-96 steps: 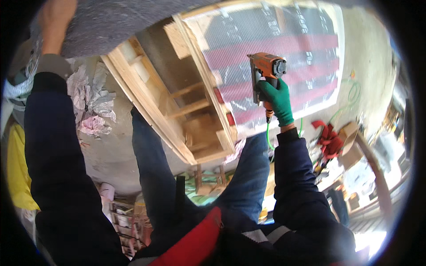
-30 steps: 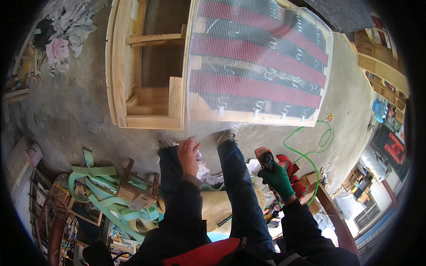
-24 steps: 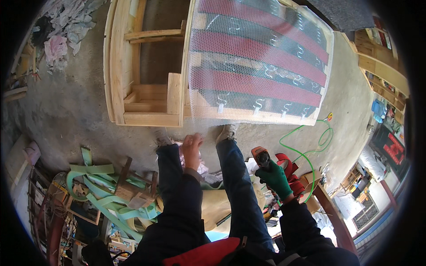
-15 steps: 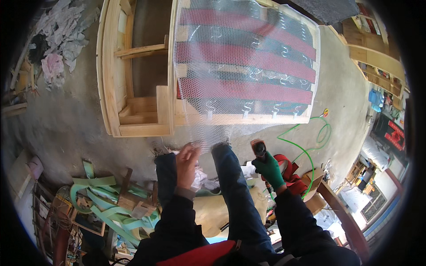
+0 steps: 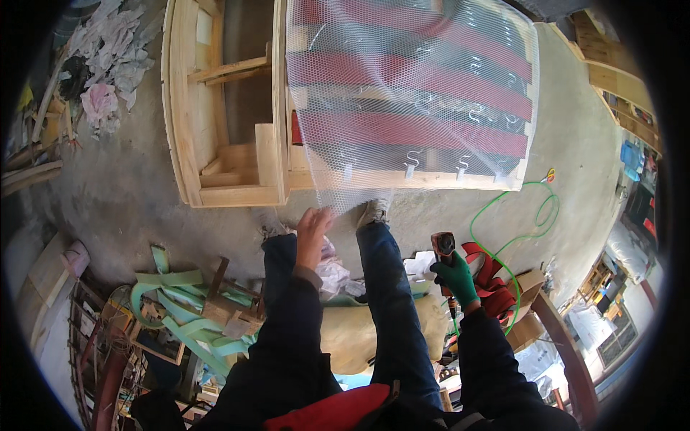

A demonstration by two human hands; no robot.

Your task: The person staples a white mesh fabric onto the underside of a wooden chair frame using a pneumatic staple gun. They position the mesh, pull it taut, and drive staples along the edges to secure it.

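Mesh (image 5: pixel 410 100) over red straps (image 5: pixel 460 90), nailer (image 5: pixel 443 244) in right grip (image 5: pixel 458 279)

The net sheet (image 5: pixel 338 165) is whitish and half transparent, with a regular pattern of very small meshes. Through it one sees bands (image 5: pixel 460 136) of dark red, which make stripes with the dark grey fabric (image 5: pixel 381 154). The wooden frame (image 5: pixel 185 129) is pale yellowish brown. The right hand (image 5: pixel 454 279) is gloved in plain green; the tool (image 5: pixel 443 246) shows brownish orange and black. The hose (image 5: pixel 472 219) is bright green, the foam strips (image 5: pixel 172 279) pale green. The trousers (image 5: pixel 392 287) are blue, the floor (image 5: pixel 136 201) grey with darker blotches.
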